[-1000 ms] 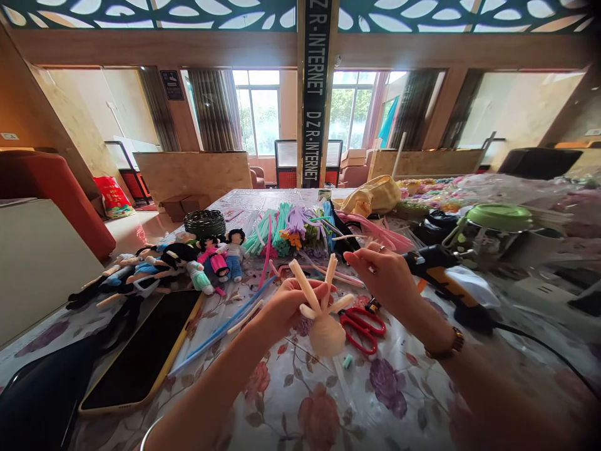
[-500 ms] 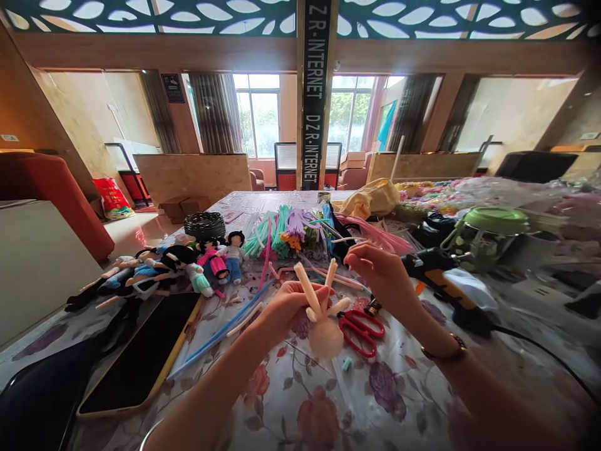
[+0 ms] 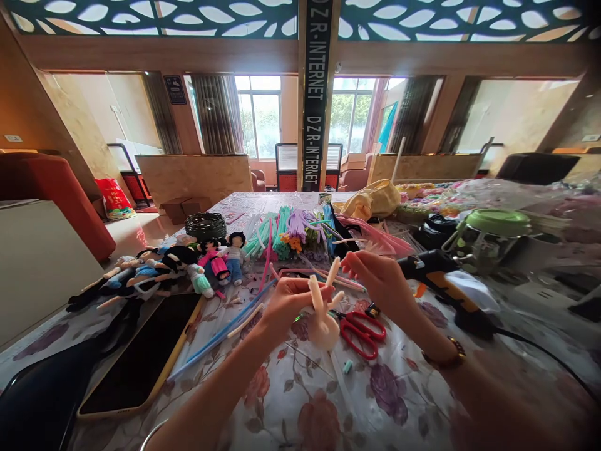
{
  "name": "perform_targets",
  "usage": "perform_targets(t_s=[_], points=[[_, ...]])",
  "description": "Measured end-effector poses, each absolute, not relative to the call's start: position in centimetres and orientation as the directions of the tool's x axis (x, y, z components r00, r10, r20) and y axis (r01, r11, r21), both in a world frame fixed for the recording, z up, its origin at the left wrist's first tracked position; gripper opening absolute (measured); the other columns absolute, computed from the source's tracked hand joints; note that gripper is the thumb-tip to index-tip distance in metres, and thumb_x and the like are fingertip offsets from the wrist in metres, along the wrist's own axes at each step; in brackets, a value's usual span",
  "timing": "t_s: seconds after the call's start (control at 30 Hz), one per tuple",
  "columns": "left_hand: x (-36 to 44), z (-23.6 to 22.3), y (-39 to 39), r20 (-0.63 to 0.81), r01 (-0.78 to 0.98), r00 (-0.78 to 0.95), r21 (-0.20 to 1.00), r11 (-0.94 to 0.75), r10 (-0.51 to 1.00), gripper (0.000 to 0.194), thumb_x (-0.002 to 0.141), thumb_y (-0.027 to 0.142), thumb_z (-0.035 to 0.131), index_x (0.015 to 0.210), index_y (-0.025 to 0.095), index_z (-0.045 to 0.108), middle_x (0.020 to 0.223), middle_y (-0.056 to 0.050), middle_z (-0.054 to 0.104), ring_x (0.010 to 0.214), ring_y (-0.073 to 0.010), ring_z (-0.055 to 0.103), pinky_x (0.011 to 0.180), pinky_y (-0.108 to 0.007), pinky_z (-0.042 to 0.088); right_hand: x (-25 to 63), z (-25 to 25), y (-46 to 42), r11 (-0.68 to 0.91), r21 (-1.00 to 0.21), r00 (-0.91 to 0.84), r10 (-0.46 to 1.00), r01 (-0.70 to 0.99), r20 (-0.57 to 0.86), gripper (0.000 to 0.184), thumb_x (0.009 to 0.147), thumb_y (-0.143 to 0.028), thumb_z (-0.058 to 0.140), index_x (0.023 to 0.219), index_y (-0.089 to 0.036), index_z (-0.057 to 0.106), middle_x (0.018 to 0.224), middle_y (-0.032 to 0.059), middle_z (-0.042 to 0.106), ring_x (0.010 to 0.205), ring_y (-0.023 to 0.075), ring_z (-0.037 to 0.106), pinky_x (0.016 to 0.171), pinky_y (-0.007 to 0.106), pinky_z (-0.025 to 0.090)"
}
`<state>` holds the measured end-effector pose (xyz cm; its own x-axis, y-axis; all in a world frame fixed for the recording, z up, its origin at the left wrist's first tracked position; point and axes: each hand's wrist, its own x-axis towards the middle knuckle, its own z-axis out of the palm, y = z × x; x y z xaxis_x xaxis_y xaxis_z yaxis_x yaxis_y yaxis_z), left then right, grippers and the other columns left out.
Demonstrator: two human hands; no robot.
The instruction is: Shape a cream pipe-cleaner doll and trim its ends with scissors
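Because your left hand [image 3: 286, 304] has the cream pipe-cleaner figure [image 3: 323, 332] in a closed fingertip pinch at centre frame, round ball hanging below the grip, I'd watch for twisting. If you tug a stem too hard, my guess is the piece spins or a joint loosens, since only the stems look held. Your right hand [image 3: 375, 275] has its fingers bunched right by the tip of the upper stem; can't tell if they're touching it or holding anything thin. Also, that glue gun [image 3: 439, 282] at right of frame sits close behind your right hand, nose hidden. Bump it and it could slide, and if it's hot, ouch. Red-handled scissors [image 3: 360, 330] just right of the ball could snag a stem if you dip lower.
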<state>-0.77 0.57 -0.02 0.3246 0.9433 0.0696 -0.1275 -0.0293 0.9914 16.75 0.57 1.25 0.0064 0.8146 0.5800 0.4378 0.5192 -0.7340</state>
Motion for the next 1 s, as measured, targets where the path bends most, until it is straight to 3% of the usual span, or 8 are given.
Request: perform_targets(t_s=[0.2,0.4,0.7,1.0], points=[[-0.45,-0.26,0.54,0.353,0.073,0.196,0.925,-0.373,0.915,0.018,0.064,0.029,0.073,0.074,0.014,0.075,0.068,-0.005,0.070,0.060,-0.0136,0.057,0.057,-0.023,0.044,16.33,1.52,-0.02,0.554,-0.715,-0.076,0.809,0.425,0.582,0.035,0.085,-0.046,0.051,0.073,-0.018,0.068,0.064,0.0004,0.062,0.059,0.0116,0.055,0.056,0.023,0.043],[-0.34,-0.16,0.21,0.467,0.207,0.173,0.844,-0.495,0.867,0.009,0.069,0.024,0.069,0.069,0.018,0.074,0.065,-0.003,0.067,0.061,-0.0141,0.057,0.058,-0.023,0.043,16.44,1.28,0.16,0.571,-0.696,-0.053,0.788,0.435,0.613,0.025,0.080,-0.043,0.059,0.073,-0.021,0.069,0.070,0.0006,0.066,0.062,0.0124,0.058,0.059,0.025,0.046],[-0.30,-0.66,0.35,0.344,0.175,0.178,0.911,-0.374,0.922,0.018,0.069,0.030,0.070,0.079,0.015,0.074,0.073,-0.004,0.072,0.067,-0.0165,0.063,0.063,-0.024,0.047,16.32,1.03,0.15,0.558,-0.673,-0.098,0.800,0.486,0.592,0.026,0.082,-0.041,0.058,0.072,-0.020,0.067,0.071,0.0013,0.065,0.064,0.0132,0.058,0.059,0.025,0.044],[-0.28,-0.70,0.20,0.290,0.188,0.152,0.930,-0.315,0.945,0.022,0.068,0.033,0.071,0.076,0.013,0.074,0.072,-0.006,0.073,0.064,-0.0169,0.064,0.058,-0.023,0.047,16.05,0.93,0.05,0.556,-0.666,-0.108,0.801,0.497,0.588,0.030,0.085,-0.043,0.053,0.072,-0.019,0.067,0.073,0.0020,0.064,0.066,0.0137,0.056,0.059,0.026,0.042]])
